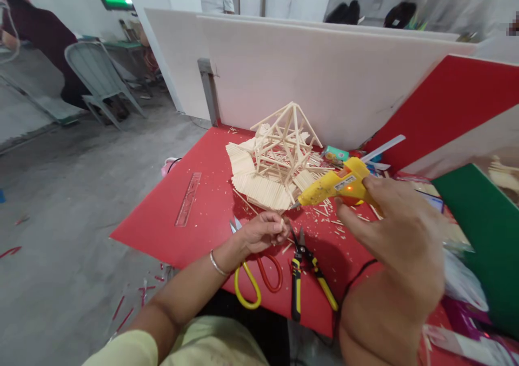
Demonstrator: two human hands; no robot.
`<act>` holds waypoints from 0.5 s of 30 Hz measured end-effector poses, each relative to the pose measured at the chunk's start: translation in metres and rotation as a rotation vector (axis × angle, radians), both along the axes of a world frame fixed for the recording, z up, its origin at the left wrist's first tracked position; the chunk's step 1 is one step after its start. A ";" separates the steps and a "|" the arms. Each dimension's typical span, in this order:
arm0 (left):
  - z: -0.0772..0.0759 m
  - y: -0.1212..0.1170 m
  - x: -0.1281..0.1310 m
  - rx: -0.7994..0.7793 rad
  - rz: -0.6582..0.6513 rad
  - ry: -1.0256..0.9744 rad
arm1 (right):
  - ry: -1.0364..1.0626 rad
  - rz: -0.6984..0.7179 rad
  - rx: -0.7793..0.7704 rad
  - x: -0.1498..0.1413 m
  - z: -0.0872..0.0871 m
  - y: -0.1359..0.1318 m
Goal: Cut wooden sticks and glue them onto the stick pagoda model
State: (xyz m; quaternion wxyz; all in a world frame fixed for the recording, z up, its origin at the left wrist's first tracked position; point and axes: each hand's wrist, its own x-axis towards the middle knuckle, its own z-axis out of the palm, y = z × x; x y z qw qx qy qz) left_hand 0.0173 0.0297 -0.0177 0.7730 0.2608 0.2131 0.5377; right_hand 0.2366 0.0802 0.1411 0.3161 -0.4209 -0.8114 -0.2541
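While the right hand (405, 228) grips a yellow hot-glue gun (324, 186), the left hand (259, 234) pinches a small stick piece (283, 223). On the red counter (158, 220), the stick model (263, 191) appears partly assembled, its peaked frame joined; loose sticks (324, 211) lie unattached. Snips (297, 290) and scissors (248, 305) crowd the near edge.

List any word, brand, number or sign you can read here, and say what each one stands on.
No text can be read for certain.
White label on the yellow glue gun: dark marks, too small and blurred to read.
Teal packet: markings too blurred to read.
Clear ruler: no readable numbers.
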 end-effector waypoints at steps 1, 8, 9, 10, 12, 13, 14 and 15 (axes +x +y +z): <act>0.000 0.000 0.000 0.024 -0.001 0.000 | 0.001 -0.003 -0.009 0.000 0.000 -0.001; 0.010 -0.001 0.003 0.069 0.038 -0.009 | 0.043 -0.021 0.054 0.004 0.003 -0.004; 0.010 -0.002 0.004 0.072 0.036 -0.017 | 0.044 -0.031 0.061 0.004 0.003 -0.005; 0.009 -0.002 0.005 0.075 0.029 -0.024 | 0.045 -0.039 0.066 0.004 0.004 -0.005; 0.008 -0.002 0.006 0.082 0.007 -0.039 | 0.045 -0.047 0.096 0.002 0.007 -0.007; 0.008 -0.003 0.007 0.086 0.001 -0.048 | 0.045 -0.046 0.119 0.000 0.008 -0.008; 0.008 -0.003 0.007 0.089 -0.005 -0.057 | 0.043 -0.033 0.135 -0.002 0.009 -0.009; 0.009 -0.003 0.008 0.092 -0.008 -0.065 | 0.044 -0.012 0.149 -0.005 0.010 -0.010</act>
